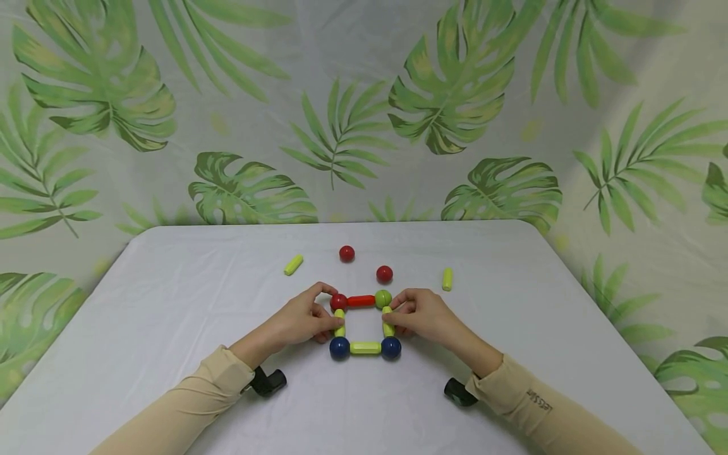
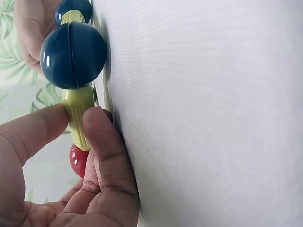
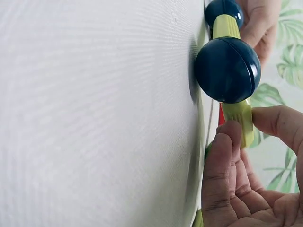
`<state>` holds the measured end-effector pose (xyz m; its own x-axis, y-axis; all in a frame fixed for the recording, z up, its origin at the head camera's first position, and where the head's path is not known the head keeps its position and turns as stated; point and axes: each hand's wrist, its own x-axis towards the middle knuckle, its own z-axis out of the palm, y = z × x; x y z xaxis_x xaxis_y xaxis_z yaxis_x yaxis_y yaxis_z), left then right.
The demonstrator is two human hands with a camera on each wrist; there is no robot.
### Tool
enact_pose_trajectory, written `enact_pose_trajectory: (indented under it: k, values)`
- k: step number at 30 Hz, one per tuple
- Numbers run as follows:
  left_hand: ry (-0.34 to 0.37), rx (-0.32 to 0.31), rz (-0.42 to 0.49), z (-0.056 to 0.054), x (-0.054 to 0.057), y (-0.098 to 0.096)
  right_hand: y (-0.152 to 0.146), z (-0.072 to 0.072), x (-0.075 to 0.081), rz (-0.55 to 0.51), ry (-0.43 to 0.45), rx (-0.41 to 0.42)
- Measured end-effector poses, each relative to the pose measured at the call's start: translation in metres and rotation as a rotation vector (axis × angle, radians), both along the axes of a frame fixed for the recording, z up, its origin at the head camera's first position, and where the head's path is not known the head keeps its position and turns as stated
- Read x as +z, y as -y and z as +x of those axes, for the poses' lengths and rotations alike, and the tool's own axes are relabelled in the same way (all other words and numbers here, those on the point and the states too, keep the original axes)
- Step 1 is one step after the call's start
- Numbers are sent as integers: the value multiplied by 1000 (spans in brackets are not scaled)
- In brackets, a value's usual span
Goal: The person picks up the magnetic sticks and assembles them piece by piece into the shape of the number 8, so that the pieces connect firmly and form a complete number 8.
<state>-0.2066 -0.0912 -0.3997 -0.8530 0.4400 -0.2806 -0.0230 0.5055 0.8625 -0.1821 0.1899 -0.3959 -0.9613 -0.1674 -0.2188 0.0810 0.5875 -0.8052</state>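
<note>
A square of balls and rods lies on the table between my hands. Its near corners are two blue balls (image 1: 339,348) joined by a yellow-green rod (image 1: 366,348). At the far side a red rod (image 1: 361,301) links a red ball (image 1: 339,302) and a green ball (image 1: 383,298). My left hand (image 1: 304,319) pinches the left yellow-green rod (image 2: 78,118) between thumb and fingers, one finger by the red ball. Likewise, my right hand (image 1: 426,316) pinches the right yellow-green rod (image 3: 239,118), its index finger near the green ball.
Beyond the square, two loose red balls (image 1: 347,254) lie on the white table (image 1: 170,303). Loose yellow-green rods lie at the far left (image 1: 293,265) and far right (image 1: 447,279). A leaf-print cloth (image 1: 364,126) hangs behind the table.
</note>
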Motion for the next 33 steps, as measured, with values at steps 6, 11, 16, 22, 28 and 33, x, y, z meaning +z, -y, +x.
enact_pose_trajectory:
  k: [6,11,16,22,28,33]
  values:
    - [-1,1,-14,0,0,0,1,0,-1,-2,2,-10]
    - [0,3,-12,0,1,0,3,0,-2,7,-3,-32]
    - [0,-1,-5,0,0,-1,5,0,-2,19,-6,-65]
    - [-3,-6,1,-1,-1,0,7,0,-1,30,-6,-69]
    - [-1,-5,3,0,-1,-1,6,0,-1,25,-13,-63]
    - [-2,-1,-1,0,-1,-1,4,-2,-3,13,-14,-55]
